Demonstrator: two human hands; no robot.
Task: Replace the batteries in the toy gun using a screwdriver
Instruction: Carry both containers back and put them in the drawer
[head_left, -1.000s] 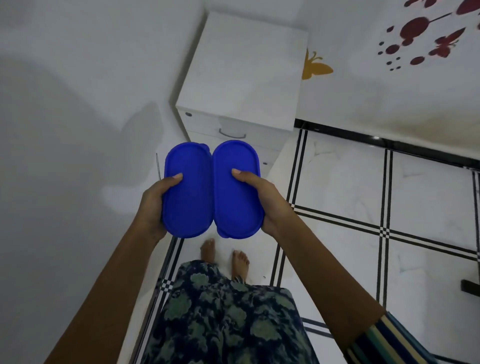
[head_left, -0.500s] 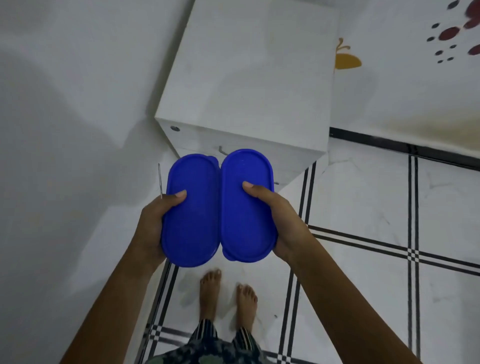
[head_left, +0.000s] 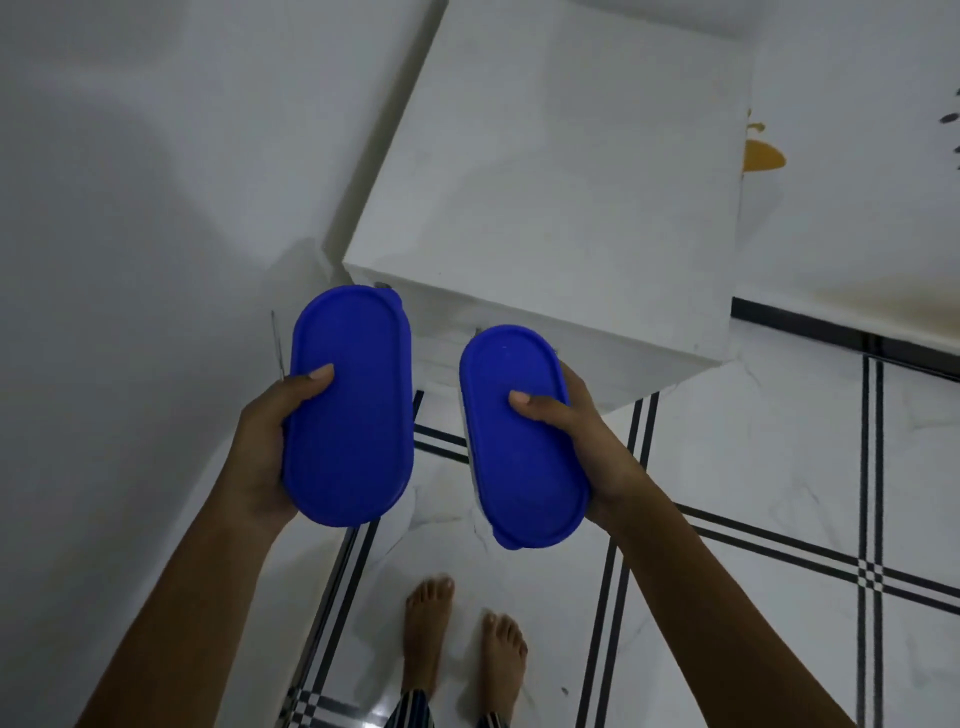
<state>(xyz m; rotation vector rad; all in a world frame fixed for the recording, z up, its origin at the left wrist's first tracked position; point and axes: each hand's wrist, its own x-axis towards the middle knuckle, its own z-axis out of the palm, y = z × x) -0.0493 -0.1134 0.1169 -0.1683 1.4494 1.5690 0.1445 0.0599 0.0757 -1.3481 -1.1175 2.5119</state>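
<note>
Left grip (head_left: 265, 447) clasps a blue-lidded box (head_left: 353, 415), thumb atop — right grip (head_left: 592, 447) clasps the second box (head_left: 519, 467), apart.

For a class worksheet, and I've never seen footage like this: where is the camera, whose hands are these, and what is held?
No machine here: a person wears a wide-angle camera on the head, looking down at their own arms. The grips are bare hands. The left grip holds one blue-lidded oval box, thumb on its lid; the right grip holds a second blue-lidded box, apart from the first. A thin metal rod sticks up beside the first box; whether it is the screwdriver I cannot tell. Below are bare feet on a tiled floor; ahead stands a white cabinet. No toy gun or batteries show.
</note>
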